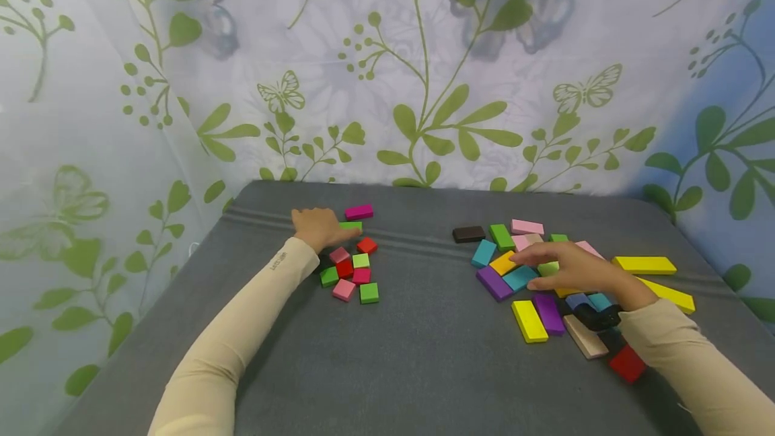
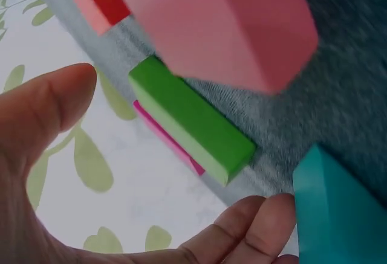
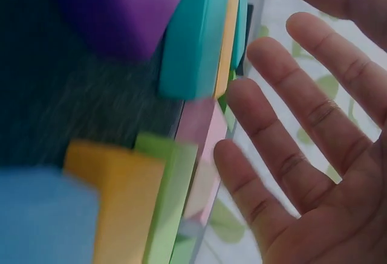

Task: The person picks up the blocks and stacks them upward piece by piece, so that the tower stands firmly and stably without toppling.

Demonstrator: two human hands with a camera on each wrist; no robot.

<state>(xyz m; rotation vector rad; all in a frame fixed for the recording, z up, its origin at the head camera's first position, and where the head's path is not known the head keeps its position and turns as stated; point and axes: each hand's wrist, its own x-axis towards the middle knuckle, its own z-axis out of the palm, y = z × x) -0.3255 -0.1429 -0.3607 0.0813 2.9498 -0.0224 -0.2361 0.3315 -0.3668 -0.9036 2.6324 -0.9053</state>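
My left hand (image 1: 319, 229) reaches over the left group of blocks, thumb and fingers spread apart. Between them in the left wrist view lies a long green block (image 2: 190, 122), with a magenta block (image 1: 359, 211) behind it. A teal block (image 2: 338, 209) stands close by the fingertips; the hand hides it in the head view. Over the right pile hovers my right hand (image 1: 575, 268), its fingers extended and holding nothing. Under and around it are a teal block (image 1: 520, 279), an orange block (image 1: 503, 263) and a purple block (image 1: 494, 283).
Small red (image 1: 366, 245), pink (image 1: 344, 290) and green cubes (image 1: 368, 293) lie nearer me on the left. The right pile also has yellow blocks (image 1: 529, 321), a dark brown block (image 1: 469, 234) and a red block (image 1: 628, 363). A patterned curtain (image 1: 387, 73) hangs behind the grey table (image 1: 424, 382).
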